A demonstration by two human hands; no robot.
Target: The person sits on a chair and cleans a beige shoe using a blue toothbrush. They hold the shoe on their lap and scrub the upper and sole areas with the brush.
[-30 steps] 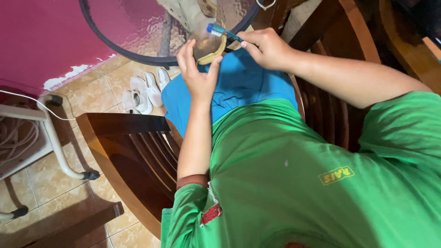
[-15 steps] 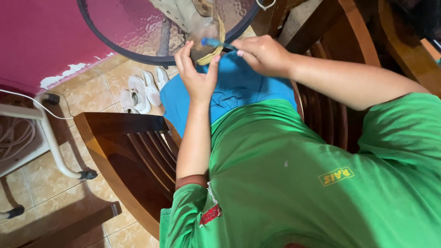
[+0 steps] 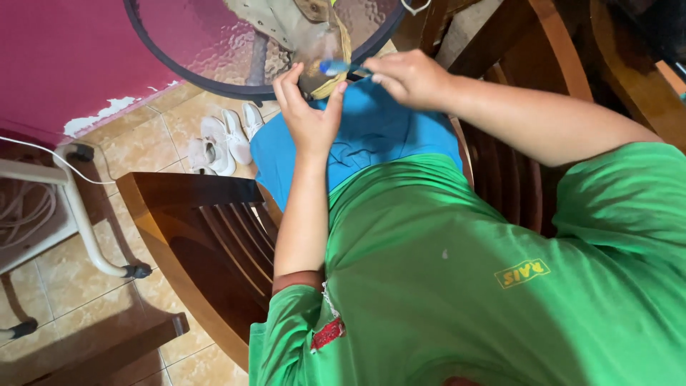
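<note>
My left hand [image 3: 307, 114] holds a tan shoe [image 3: 323, 64] by its lower edge, just over my lap in blue shorts [image 3: 371, 136]. My right hand [image 3: 407, 75] grips a brush with a blue handle [image 3: 341, 68] and presses its head against the shoe. The shoe's upper part lies against the rim of a round glass table [image 3: 214, 43]. My fingers hide part of the shoe and the brush's grip.
A pair of white shoes [image 3: 221, 139] lies on the tiled floor under the table. A dark wooden chair [image 3: 200, 229] stands at my left, another wooden chair [image 3: 514, 164] at my right. A white metal frame with cables [image 3: 64, 214] stands far left by a magenta wall.
The shoe and both hands have shifted slightly up toward the glass table. The brush has moved a little across the shoe.
</note>
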